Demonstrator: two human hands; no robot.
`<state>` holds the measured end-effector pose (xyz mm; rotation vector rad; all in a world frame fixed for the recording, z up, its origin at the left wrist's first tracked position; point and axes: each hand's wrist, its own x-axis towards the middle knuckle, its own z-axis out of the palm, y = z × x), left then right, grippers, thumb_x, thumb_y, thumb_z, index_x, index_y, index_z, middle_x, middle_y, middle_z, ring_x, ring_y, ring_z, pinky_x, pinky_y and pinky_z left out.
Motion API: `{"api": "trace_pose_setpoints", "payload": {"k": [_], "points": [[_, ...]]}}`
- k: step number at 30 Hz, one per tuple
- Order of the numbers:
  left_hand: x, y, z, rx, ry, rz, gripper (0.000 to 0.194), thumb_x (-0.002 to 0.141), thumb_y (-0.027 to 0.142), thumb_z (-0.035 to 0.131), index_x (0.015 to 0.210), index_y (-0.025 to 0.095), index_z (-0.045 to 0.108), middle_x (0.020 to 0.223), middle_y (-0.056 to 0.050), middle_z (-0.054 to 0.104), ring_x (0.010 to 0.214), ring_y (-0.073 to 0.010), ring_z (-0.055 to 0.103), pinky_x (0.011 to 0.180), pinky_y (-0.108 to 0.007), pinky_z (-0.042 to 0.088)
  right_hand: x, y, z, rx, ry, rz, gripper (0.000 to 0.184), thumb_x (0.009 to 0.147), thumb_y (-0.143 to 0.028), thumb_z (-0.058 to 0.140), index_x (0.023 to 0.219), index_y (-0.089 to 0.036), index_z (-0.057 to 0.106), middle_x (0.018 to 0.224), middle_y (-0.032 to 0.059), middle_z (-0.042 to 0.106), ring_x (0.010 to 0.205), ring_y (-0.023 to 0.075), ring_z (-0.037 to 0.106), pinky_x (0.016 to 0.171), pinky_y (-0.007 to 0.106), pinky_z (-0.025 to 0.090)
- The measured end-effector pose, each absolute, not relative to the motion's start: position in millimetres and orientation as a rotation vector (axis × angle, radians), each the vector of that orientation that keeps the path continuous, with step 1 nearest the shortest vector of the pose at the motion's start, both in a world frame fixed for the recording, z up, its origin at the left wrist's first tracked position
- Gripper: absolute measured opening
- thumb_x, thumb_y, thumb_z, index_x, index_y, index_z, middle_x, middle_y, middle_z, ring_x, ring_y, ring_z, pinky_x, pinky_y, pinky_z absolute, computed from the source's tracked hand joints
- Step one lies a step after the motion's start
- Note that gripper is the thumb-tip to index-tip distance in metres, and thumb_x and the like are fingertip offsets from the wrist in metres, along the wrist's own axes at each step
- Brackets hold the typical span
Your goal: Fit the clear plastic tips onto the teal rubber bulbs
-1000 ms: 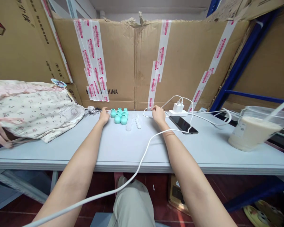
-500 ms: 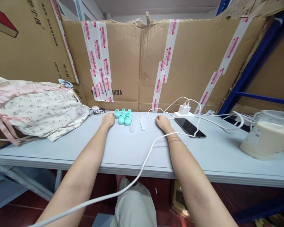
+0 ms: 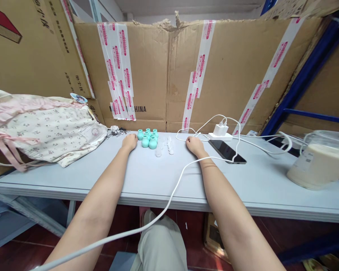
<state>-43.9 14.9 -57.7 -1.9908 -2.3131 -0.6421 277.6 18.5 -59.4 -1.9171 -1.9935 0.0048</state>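
Observation:
My left hand [image 3: 129, 142] rests on the grey table [image 3: 155, 177], curled into a fist with nothing visible in it. Just right of it stands a cluster of several small turquoise round pots [image 3: 153, 142] with narrow necks. Two rows of small clear plastic pieces [image 3: 170, 146] lie beside the pots; they look like little lids or cups, too small to tell. My right hand [image 3: 194, 145], also a closed fist, lies on the table to the right of these pieces. A white cable [image 3: 183, 169] crosses over my right wrist. The fingers of both hands are partly hidden.
Right of my right hand lies a black phone [image 3: 227, 151], with a white charger [image 3: 220, 130] on a power strip behind it. A plastic cup of milky drink [image 3: 313, 169] stands far right, a floral bag [image 3: 51, 128] at left. Cardboard [image 3: 149, 67] walls the back.
Both hands were a little raised with some fingers extended; they have curled into fists and come down on the table. The view has shifted slightly. The pots and clear pieces stay put.

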Motion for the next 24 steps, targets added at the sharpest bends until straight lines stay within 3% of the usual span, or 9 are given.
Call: {"api": "trace_pose_setpoints", "payload": {"k": [24], "points": [[-49, 30, -61, -1.894, -2.381, -0.805, 0.029, 0.076, 0.006, 0.042, 0.092, 0.009, 0.066, 0.102, -0.022, 0.066, 0.104, -0.0312, 0.059, 0.092, -0.039, 0.043, 272, 18, -56, -1.978, -2.006, 0.012, 0.039, 0.087, -0.019, 0.034, 0.108, -0.012, 0.066, 0.110, 0.0206, 0.065, 0.105, 0.0314, 0.061, 0.085, 0.039, 0.046]]}}
